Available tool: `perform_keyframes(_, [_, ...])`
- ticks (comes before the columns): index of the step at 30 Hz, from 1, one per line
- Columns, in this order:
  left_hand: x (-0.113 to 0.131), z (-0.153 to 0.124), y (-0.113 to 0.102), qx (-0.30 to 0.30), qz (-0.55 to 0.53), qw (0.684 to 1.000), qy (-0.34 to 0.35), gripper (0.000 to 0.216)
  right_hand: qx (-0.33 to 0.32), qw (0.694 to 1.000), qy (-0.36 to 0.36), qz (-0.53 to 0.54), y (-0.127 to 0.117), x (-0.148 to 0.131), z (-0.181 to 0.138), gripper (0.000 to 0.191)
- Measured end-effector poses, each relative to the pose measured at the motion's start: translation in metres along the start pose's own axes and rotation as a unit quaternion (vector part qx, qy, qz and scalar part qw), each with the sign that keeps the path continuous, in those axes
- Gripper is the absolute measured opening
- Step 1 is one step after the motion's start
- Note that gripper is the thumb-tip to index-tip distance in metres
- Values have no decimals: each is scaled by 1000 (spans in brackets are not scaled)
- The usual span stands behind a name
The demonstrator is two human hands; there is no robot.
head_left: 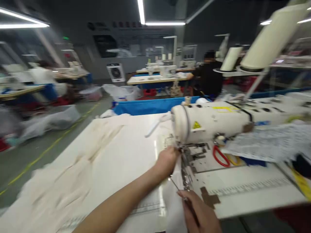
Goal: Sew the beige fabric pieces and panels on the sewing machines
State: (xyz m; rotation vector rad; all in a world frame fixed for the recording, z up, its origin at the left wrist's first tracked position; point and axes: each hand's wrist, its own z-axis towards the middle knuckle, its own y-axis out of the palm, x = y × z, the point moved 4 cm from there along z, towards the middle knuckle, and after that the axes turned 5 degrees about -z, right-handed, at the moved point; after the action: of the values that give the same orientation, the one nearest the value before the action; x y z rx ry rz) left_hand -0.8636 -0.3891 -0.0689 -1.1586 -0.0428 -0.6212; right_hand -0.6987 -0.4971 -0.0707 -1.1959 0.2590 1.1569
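A white sewing machine (213, 121) lies across the table, its head just beyond my hands. My left hand (167, 161) is closed right by the needle area under that head; its fingertips and whatever they pinch are hidden. Closer to me, my right hand (200, 212) is wrapped round a thin metal tool (174, 183), whose slim shaft points away and left, toward my left wrist. Its exact kind is not clear. White fabric (173, 202) runs beneath both hands, along the left side of the metal sewing parts (186, 174).
Cream fabric (70, 181) is heaped on the table's left. Red-handled scissors (220, 157) and patterned light fabric (272, 142) lie to the right. Thread cones (269, 38) stand above. A blue cloth trough (145, 106) borders the far edge. Beyond, a person in black (210, 77) sits.
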Motion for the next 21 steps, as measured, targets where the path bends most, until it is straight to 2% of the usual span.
perform_keyframes(2, [-13,1,-1,20,-53,998,-4,17,5,999,-2,-42,-2,5,3,29])
perform_keyframes(4, [-20,3,-1,21,-96,995,-4,17,-4,993,27,-113,-7,14,13,31])
perform_keyframes(7, [-22,6,-4,4,-158,987,-16,20,-15,975,82,-205,-12,26,31,33])
perform_keyframes(9, [-23,8,-6,-1,-209,977,-40,23,-21,967,87,-237,-10,30,41,32])
perform_keyframes(13, [-27,9,-6,1,-265,961,-82,25,-29,963,75,-255,-1,31,49,29])
perform_keyframes(21, [-30,10,-4,-4,-290,952,-101,22,-42,962,89,-255,-1,31,53,27])
